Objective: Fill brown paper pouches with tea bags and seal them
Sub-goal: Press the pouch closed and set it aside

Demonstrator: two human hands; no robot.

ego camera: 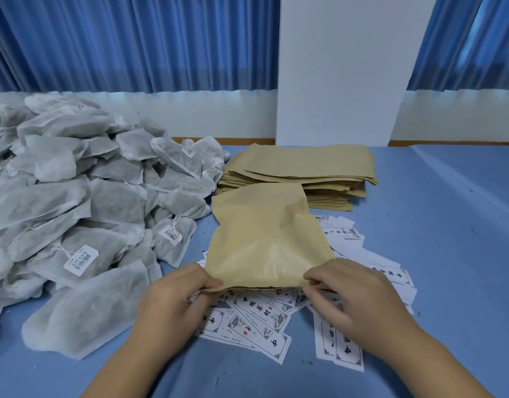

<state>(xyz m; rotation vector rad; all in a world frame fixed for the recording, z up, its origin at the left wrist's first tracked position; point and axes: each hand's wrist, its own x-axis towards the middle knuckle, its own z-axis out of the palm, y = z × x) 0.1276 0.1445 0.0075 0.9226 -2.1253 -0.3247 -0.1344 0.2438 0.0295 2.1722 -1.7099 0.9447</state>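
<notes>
A brown paper pouch [264, 239] lies in front of me, its near edge lifted off the blue table. My left hand [175, 294] pinches the pouch's near left corner. My right hand [342, 291] pinches its near right corner. The pouch bulges slightly; what is inside is hidden. A big heap of grey-white tea bags [75, 196] with strings and barcode tags covers the left of the table. A flat stack of brown pouches [305, 170] lies behind the held one.
White printed labels [259, 317] with black characters are scattered under and around the pouch, reaching to the right [391, 271]. A white pillar [342, 67] and blue curtains [132, 41] stand behind the table. Bare blue tabletop [448, 211] extends to the right.
</notes>
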